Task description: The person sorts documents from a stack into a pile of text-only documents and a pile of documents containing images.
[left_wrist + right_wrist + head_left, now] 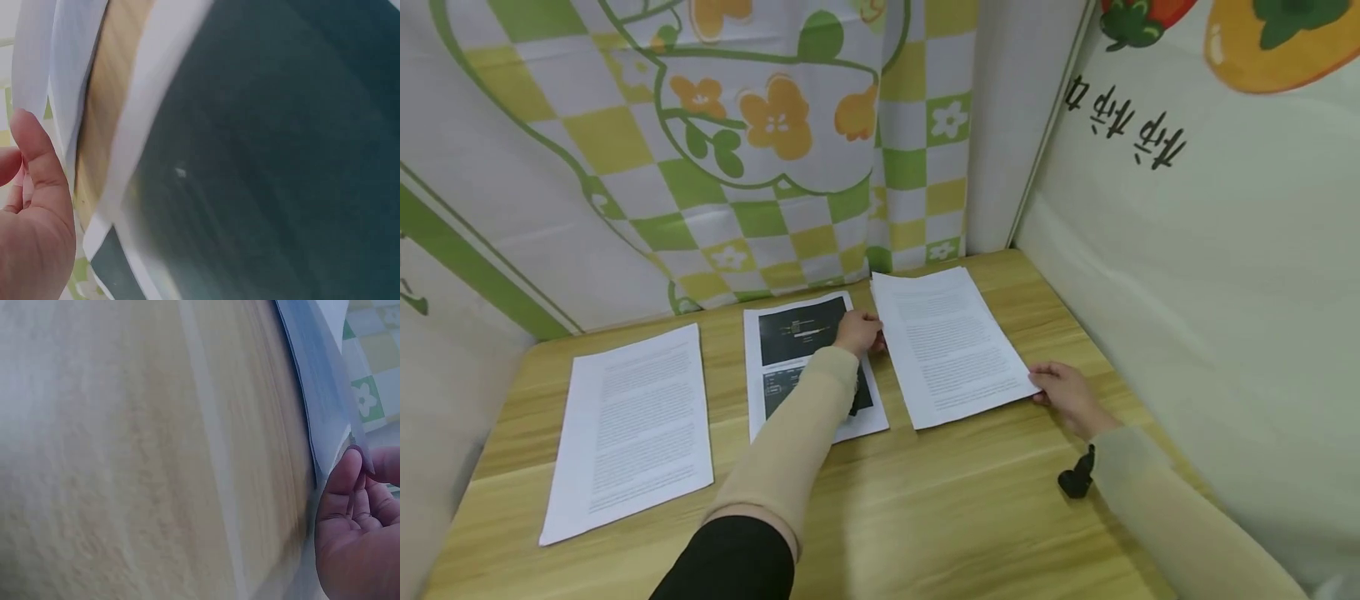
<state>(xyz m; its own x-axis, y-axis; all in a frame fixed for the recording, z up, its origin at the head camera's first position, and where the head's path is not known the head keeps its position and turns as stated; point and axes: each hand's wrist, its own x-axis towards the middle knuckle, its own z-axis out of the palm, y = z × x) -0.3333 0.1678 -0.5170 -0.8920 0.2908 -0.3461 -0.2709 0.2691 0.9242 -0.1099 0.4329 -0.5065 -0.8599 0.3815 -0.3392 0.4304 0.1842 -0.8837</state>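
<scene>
A stack of printed paper lies at the right of the table, with a text-covered top sheet (955,342). My left hand (859,332) is at its left edge; in the left wrist view the thumb and fingers pinch the edge of a raised sheet (31,56). The right hand (1067,398) pinches the near right corner, where the right wrist view shows a sheet (334,369) between thumb and finger, lifted off the paper below. Under my left forearm lies a paper with dark printed pictures (801,329), partly hidden by the sleeve.
Another text-printed paper (643,425) lies at the left of the wooden table (925,508). A checkered curtain (812,200) hangs along the back edge, and a pale wall covering (1210,275) borders the right side.
</scene>
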